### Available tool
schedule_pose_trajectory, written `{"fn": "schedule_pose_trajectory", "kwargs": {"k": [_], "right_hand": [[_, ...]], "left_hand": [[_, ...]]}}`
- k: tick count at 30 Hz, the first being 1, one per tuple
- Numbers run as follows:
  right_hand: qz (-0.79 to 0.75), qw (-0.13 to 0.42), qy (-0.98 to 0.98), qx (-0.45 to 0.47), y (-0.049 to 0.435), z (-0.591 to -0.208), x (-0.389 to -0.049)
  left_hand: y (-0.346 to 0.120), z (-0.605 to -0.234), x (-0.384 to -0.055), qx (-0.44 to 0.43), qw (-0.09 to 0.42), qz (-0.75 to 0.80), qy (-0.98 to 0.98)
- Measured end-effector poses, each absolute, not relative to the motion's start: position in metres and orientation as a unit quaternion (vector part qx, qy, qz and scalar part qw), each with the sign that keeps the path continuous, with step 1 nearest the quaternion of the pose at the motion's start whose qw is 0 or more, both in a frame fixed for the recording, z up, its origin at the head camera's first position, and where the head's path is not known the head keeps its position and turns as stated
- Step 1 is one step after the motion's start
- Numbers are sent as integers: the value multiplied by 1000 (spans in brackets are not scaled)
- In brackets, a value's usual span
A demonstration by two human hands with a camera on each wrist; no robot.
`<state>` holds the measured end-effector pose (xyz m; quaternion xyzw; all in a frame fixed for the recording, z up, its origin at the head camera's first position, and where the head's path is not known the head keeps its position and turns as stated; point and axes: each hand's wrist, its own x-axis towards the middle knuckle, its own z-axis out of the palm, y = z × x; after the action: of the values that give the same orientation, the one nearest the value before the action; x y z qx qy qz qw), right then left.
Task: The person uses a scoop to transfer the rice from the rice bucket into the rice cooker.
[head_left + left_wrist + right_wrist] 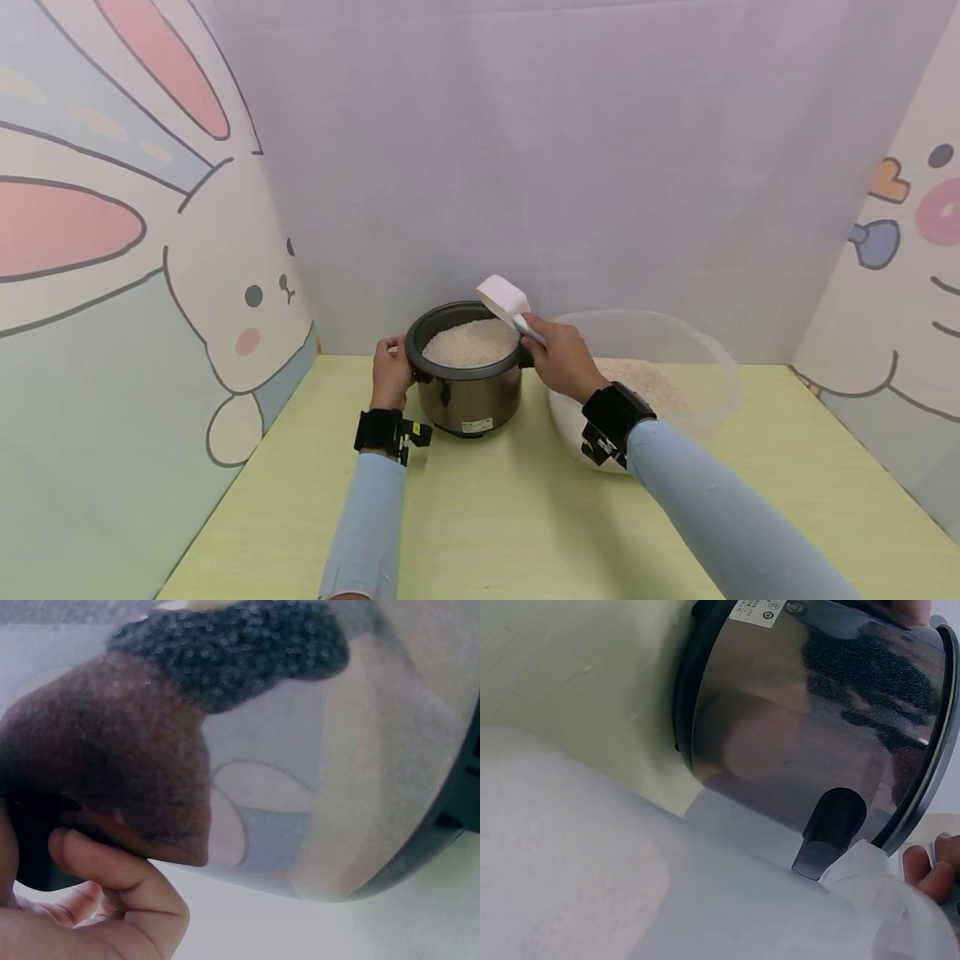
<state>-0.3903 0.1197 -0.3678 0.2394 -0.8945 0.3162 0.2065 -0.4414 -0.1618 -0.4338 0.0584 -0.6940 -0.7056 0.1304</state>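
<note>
A dark, lidless rice cooker (468,402) stands upright on the table, with white rice (472,343) high inside its pot. My left hand (390,373) grips the black handle (41,851) on its left side, fingers curled round it in the left wrist view. In my right hand (564,358) is a white measuring scoop (502,297), pinched by its handle. The scoop's cup is tilted above the pot's right rim. Only a few right fingertips (934,877) show in the right wrist view, at the right edge.
Right of the cooker, a large translucent plastic tub (576,429) contains more rice (648,385), partly behind my right arm. Its wall fills the lower left of the right wrist view. A plain curtain (525,167) hangs behind the yellow-green table (480,517), with cartoon-printed panels (225,317) at the sides.
</note>
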Motion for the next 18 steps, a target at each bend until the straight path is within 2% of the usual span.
{"fn": "schedule_pose_trajectory", "kwargs": {"k": [10,14,18], "right_hand": [[269,224,-897,271,122,-368,-387],[252,213,-905,270,121,-367,-385],[243,232,-900,276,121,-363,-385]], "left_hand": [[-162,-434,-440,59,132,-707,-692],[-162,-433,-441,57,129,-712,-688],[-162,-433,-441,60,129,-711,-689]]}}
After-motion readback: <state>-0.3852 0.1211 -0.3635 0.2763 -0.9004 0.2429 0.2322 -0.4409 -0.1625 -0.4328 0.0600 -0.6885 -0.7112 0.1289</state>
